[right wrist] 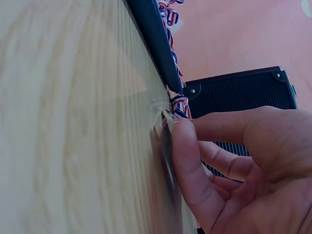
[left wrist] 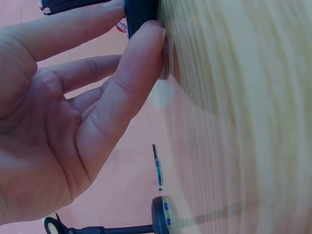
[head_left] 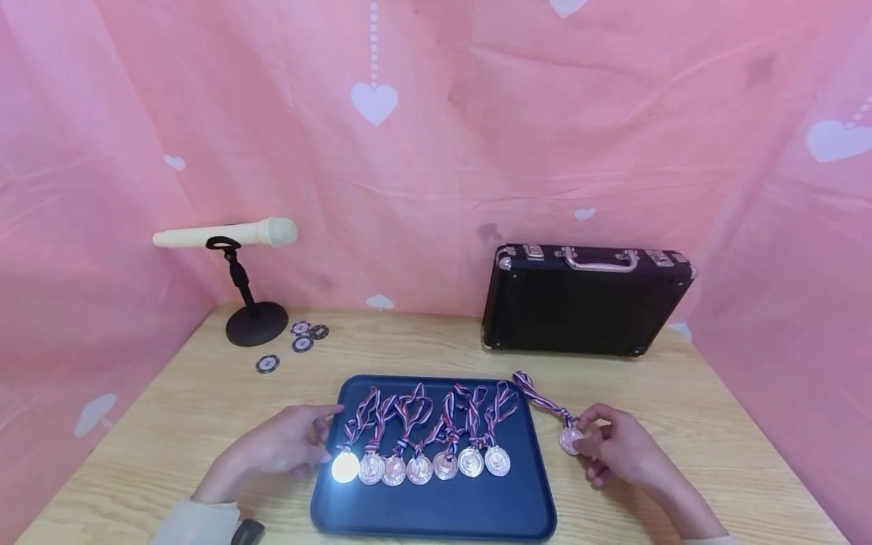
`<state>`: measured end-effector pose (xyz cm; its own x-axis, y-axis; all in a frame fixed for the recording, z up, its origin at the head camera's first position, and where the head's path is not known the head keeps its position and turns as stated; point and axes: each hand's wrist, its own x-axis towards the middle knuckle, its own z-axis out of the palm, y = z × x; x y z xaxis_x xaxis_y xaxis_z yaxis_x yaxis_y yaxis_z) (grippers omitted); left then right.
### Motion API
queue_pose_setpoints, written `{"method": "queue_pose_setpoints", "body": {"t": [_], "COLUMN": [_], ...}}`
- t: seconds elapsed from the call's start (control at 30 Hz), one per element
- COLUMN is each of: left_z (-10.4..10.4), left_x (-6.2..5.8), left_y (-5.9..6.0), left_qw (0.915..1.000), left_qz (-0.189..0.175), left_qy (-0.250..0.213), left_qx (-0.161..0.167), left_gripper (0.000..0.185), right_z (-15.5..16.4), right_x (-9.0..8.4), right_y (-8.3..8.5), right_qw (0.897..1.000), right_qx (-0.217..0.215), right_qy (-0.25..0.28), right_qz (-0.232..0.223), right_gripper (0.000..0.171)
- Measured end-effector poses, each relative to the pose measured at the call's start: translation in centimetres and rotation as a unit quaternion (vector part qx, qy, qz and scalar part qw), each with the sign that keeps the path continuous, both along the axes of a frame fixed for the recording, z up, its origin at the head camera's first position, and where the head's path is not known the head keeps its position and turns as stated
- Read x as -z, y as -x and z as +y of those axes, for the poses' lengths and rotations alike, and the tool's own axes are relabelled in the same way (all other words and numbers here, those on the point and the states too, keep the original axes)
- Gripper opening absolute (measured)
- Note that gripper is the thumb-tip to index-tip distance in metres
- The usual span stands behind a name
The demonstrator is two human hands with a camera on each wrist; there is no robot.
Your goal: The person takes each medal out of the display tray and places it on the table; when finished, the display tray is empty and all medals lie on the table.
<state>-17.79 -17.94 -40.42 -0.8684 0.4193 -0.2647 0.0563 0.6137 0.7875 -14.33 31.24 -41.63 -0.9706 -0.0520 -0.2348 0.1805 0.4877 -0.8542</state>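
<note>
My right hand (head_left: pixel 616 446) pinches a medal (head_left: pixel 570 438) between thumb and index finger, just right of the blue tray (head_left: pixel 436 515). Its striped ribbon (head_left: pixel 541 397) trails up and left, the end over the tray's right rim. In the right wrist view, thumb and index fingertips meet at the medal (right wrist: pixel 168 151), low over the wood. Inside the tray, several medals (head_left: pixel 419 469) lie in a row with their ribbons pointing to the far side; the leftmost shines brightly. My left hand (head_left: pixel 289 443) touches the tray's left edge, index finger and thumb extended and apart.
A black briefcase (head_left: pixel 586 306) stands at the back right of the wooden table (head_left: pixel 381 344). At the back left, a white microphone (head_left: pixel 232 233) rests on a black stand (head_left: pixel 256 324). Several poker chips (head_left: pixel 268 364) lie near the stand's base. Pink cloth hangs behind.
</note>
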Motion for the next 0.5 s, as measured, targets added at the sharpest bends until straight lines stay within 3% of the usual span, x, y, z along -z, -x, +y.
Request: {"method": "queue_pose_setpoints", "body": {"t": [0.23, 0.5], "left_z": [0.07, -0.13], "left_x": [-0.11, 0.32], "left_y": [0.00, 0.06], "left_qw": [0.9998, 1.0000], "left_qz": [-0.004, 0.001], "left_qy": [0.017, 0.008], "left_qx": [-0.013, 0.004], "left_gripper": [0.077, 0.077], "right_z": [0.27, -0.34], "right_x": [-0.35, -0.36], "right_y": [-0.05, 0.01], "right_qw": [0.998, 0.989], "right_qx": [-0.017, 0.032], "right_qy": [-0.060, -0.146], "right_qz": [0.019, -0.010], "right_gripper": [0.023, 0.041]}}
